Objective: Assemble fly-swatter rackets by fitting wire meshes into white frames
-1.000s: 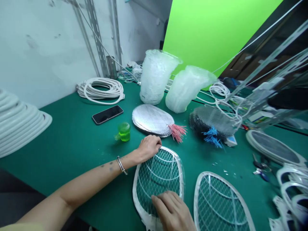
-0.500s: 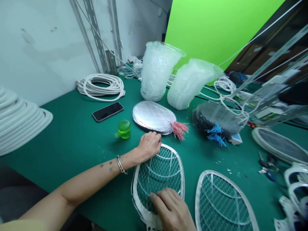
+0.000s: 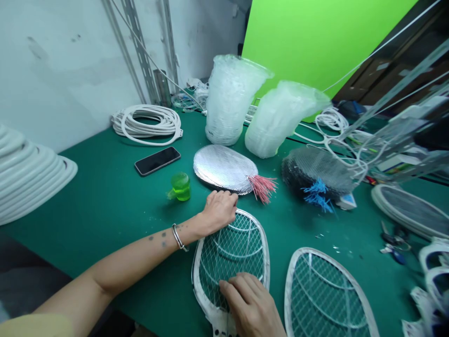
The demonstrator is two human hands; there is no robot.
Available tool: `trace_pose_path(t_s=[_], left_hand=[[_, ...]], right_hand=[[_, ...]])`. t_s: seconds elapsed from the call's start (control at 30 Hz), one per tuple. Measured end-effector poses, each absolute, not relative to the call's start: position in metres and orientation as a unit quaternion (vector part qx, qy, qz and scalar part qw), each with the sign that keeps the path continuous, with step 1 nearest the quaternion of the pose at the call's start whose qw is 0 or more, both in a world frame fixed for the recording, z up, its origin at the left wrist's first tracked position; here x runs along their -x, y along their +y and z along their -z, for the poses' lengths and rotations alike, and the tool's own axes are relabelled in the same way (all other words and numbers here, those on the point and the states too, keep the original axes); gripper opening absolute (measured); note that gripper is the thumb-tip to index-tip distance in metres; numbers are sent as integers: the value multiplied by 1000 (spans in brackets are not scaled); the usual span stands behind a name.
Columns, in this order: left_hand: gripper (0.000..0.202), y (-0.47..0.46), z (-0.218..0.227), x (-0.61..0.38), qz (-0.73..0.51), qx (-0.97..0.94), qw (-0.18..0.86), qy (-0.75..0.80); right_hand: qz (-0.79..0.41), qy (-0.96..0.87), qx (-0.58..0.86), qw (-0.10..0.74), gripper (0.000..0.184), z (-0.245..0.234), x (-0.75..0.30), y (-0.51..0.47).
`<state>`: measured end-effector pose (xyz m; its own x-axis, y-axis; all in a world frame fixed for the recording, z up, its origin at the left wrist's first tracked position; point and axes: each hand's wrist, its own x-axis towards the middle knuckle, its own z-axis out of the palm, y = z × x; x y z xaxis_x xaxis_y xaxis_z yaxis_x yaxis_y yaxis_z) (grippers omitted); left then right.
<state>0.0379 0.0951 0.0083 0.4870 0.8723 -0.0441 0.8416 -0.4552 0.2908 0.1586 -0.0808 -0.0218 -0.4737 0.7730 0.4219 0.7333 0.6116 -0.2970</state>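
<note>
A white mosquito-swatter head with a diamond mesh lies on the green table in front of me. My left hand, silver bangle at its wrist, is curled closed around the far left part of its rim. Over the near right part of the rim is my right hand, its fingers bent and closed there; their undersides are hidden. To the right lies a similar swatter head. Just beyond my left hand is a stack of silver mesh ovals with a tuft of red wires.
A green tape dispenser and a phone lie left of the mesh. White frames pile up at far left. Behind stand two translucent stacks. Dark mesh ovals with blue wires, and scissors, are at right.
The view has shifted slightly. Both hands keep almost the same places on the swatter head, and nothing else has visibly moved.
</note>
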Motion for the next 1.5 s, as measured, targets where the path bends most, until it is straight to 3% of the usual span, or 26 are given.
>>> trace_pose_path(t_s=[0.17, 0.3, 0.37, 0.53, 0.87, 1.3, 1.5], left_hand=[[13, 97, -9, -39, -43, -851, 147, 502], [11, 101, -9, -37, -39, -856, 166, 489], [10, 103, -9, -36, -41, -855, 174, 487], [7, 105, -8, -35, -49, -849, 187, 492], [10, 109, 4, -29, -80, -853, 235, 459], [16, 99, 22, -26, -141, -869, 215, 422], [8, 112, 19, -24, -167, -857, 248, 421]], right_hand=[[-84, -843, 456, 271, 20, 25, -156, -86], [-235, -754, 527, 314, 11, 9, -167, -73], [-272, -674, 612, 312, 15, -3, -176, -46], [-271, -552, 764, 195, 20, -8, -194, 40], [-321, -536, 773, 114, 25, 11, -202, 74], [-312, -536, 781, 73, 25, 2, -197, 78], [-285, -561, 766, 131, 23, -1, -198, 79]])
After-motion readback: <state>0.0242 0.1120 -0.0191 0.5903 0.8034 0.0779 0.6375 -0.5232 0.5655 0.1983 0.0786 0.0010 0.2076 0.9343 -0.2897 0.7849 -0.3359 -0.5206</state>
